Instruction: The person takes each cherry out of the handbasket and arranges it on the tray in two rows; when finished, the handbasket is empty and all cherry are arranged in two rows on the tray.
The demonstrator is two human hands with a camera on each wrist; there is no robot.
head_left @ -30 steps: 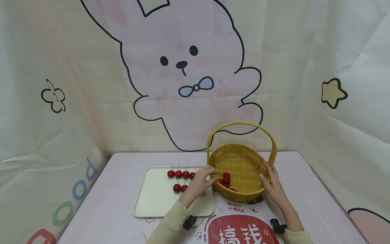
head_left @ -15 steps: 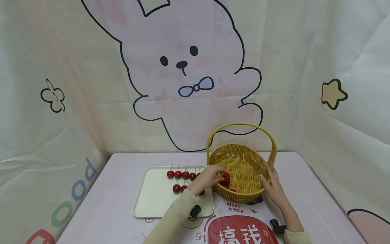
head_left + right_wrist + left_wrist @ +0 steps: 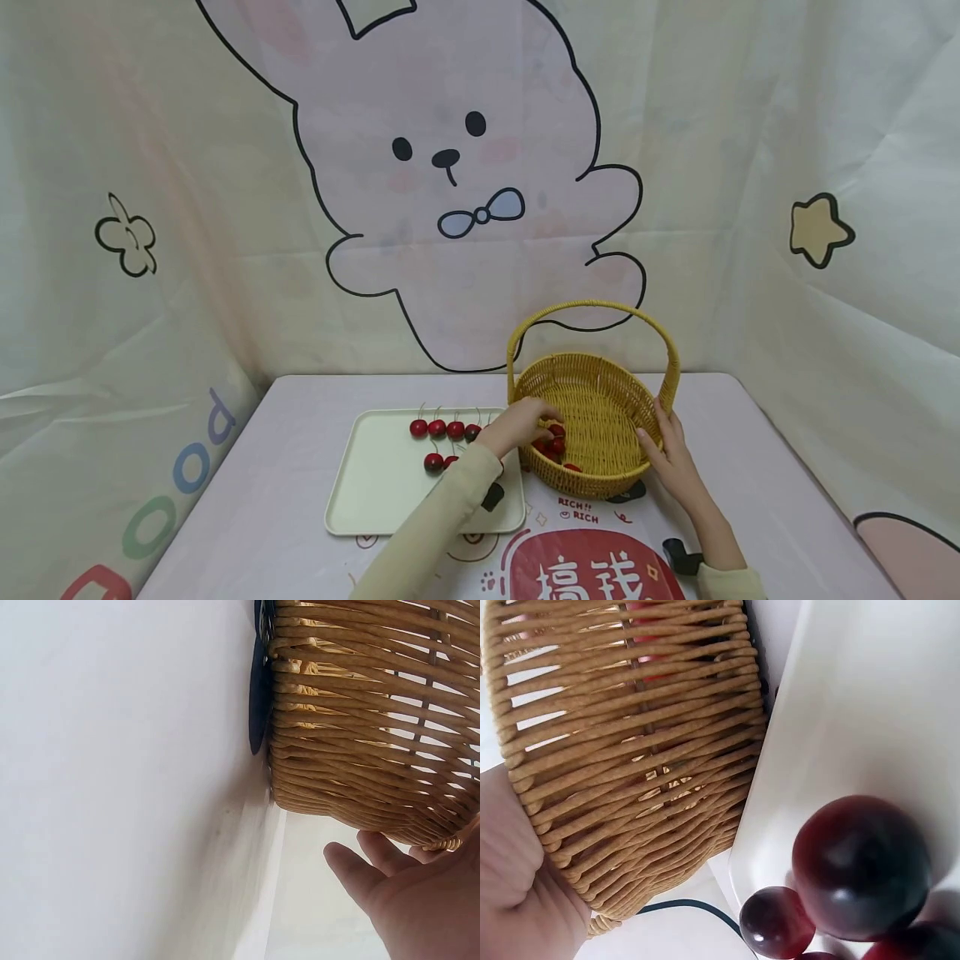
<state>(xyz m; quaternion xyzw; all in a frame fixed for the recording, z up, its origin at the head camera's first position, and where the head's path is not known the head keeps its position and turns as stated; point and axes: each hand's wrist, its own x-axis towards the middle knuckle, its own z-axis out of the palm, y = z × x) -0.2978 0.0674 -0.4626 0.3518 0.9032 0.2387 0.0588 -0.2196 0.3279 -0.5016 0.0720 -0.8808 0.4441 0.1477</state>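
A yellow woven basket (image 3: 600,485) with a tall arched handle stands on the table, several red cherries (image 3: 557,446) inside at its left. My left hand (image 3: 517,425) reaches over the left rim, fingertips bent down beside those cherries. Whether it holds one is hidden; in the left wrist view the basket wall (image 3: 645,750) covers the fingers. On the right, my right hand (image 3: 678,467) grips the basket's side, thumb inside the rim and fingers outside. More cherries with stems (image 3: 437,428) lie in two rows on a cream tray (image 3: 367,508), partly under my left arm.
The tray sits left of the basket, its right edge close to the basket's wall. A white tablecloth (image 3: 277,500) bears a red printed patch (image 3: 592,558) at the front. Behind the table hangs a cloth (image 3: 682,208) with a cartoon print.
My left hand has moved right and farther over the basket's left rim, its fingertips coming nearer the cherries inside. The right hand and the basket stay in place.
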